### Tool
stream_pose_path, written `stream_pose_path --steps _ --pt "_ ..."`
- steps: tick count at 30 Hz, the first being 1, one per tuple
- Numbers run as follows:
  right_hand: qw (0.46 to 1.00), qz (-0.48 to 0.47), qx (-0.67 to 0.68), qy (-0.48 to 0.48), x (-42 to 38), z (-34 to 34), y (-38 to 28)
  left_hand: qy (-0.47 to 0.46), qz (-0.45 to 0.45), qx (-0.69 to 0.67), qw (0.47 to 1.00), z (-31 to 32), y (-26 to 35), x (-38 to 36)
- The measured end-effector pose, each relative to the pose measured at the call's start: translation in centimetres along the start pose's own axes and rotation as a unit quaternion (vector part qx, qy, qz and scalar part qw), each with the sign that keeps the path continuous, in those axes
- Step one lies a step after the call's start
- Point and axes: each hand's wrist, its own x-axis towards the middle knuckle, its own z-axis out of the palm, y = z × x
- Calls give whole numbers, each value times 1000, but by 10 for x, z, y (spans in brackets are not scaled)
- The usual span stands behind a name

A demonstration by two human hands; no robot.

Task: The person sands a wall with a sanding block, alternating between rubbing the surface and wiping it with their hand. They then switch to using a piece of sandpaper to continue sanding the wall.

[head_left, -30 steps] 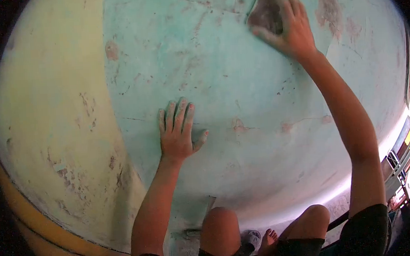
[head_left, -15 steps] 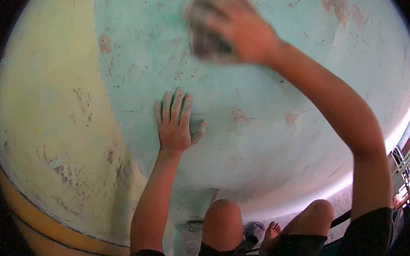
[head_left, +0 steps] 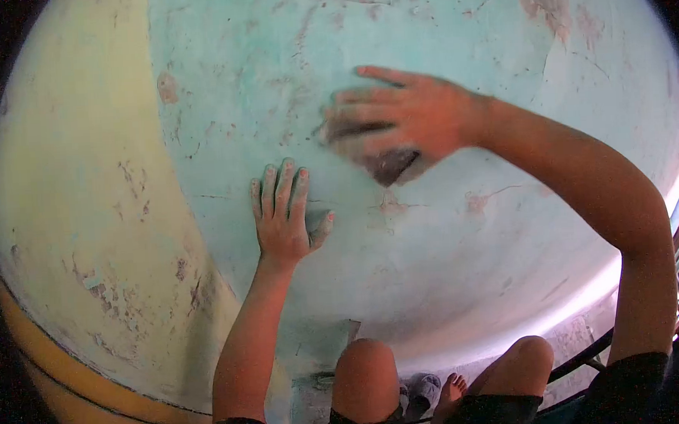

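Note:
My left hand [head_left: 282, 223] lies flat on the pale green wall [head_left: 464, 240], fingers stretched upward and thumb out to the side. Dust whitens its fingertips. Higher and to the right, my right hand [head_left: 427, 119] presses a dark grey piece of sandpaper [head_left: 389, 167] against the same wall. Its index finger sticks out while the other fingers cover most of the sheet. Motion blurs the fingertips and the sheet's left edge. Below the sandpaper is a chipped patch [head_left: 389, 203] with a thin crack running from it.
A yellow wall section [head_left: 77, 195] with peeling spots is on the left, above an orange band [head_left: 96, 405]. Larger bare patches [head_left: 543, 2] mark the upper right. My knees [head_left: 367, 379] are close to the wall's foot. A dark curved bar [head_left: 596, 348] is beside my right knee.
My right hand has swept downward and slightly right across the wall with the sandpaper. The left hand stays planted on the wall; the view has shifted slightly.

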Motion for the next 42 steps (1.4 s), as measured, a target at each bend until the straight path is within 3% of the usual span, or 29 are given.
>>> stream_pose_path --steps 1,4,7,8,9,11,12,14,15,17,19,21,22,23,26,29,30,31,33,35,36,39,40,42 --pt "1000 -1 -2 -1 -6 -4 11 3 0 0 1000 0 -1 0" --pt "950 232 -51 204 -24 -27 40 -1 -6 1 1000 2 -1 -4" --pt "945 252 -128 164 -28 -18 23 7 4 2 1000 3 -2 -2" --pt "969 215 -72 93 -29 -18 10 9 4 1 1000 3 -2 -3" --pt "992 101 -53 52 -32 -15 2 11 5 0 1000 3 -2 -3" --pt "1000 -5 10 -24 -45 -24 0 11 7 1 1000 2 -2 -2" --pt "1000 -4 9 -25 -53 -30 4 8 1 0 1000 1 0 -2" --pt "979 181 -27 85 -67 -40 18 14 3 -3 1000 2 0 -1" --pt "980 182 -25 81 -70 -39 16 19 6 -2 1000 1 0 -1" --pt "938 289 -123 145 -77 -31 9 17 5 -3 1000 2 0 -3" --pt "961 263 -58 68 -77 -19 -20 18 9 0 1000 3 -1 -1" --pt "990 77 -110 31 -79 -9 -34 21 10 0 1000 2 0 0" --pt "997 72 -4 14 -87 -13 -37 26 16 1 1000 2 -1 1" --pt "997 75 -9 15 -92 -24 -32 19 13 5 1000 1 0 0" --pt "954 265 -19 136 -115 -39 -8 13 12 11 1000 0 0 0" --pt "951 290 -84 71 -125 -28 -30 15 13 20 1000 1 -1 -3" --pt "967 249 -52 21 -128 -22 -40 14 16 28 999 2 -1 -1" --pt "987 141 -75 16 -137 -13 -39 21 17 29 999 3 -1 0" --pt "993 99 -62 3 -144 -21 -26 6 16 27 999 0 -1 -1" --pt "967 240 -10 86 -148 -45 -17 5 19 25 999 -1 -2 0" --pt "933 322 -50 151 -146 -42 -20 5 18 22 1000 -1 0 -1" --pt "957 272 -75 73 -144 -26 -39 -3 16 33 999 0 -1 -3" --pt "981 175 -72 33 -144 -19 -40 -3 18 36 999 1 0 -3" --pt "979 192 -47 41 -147 -30 -34 16 5 29 999 1 1 -1"
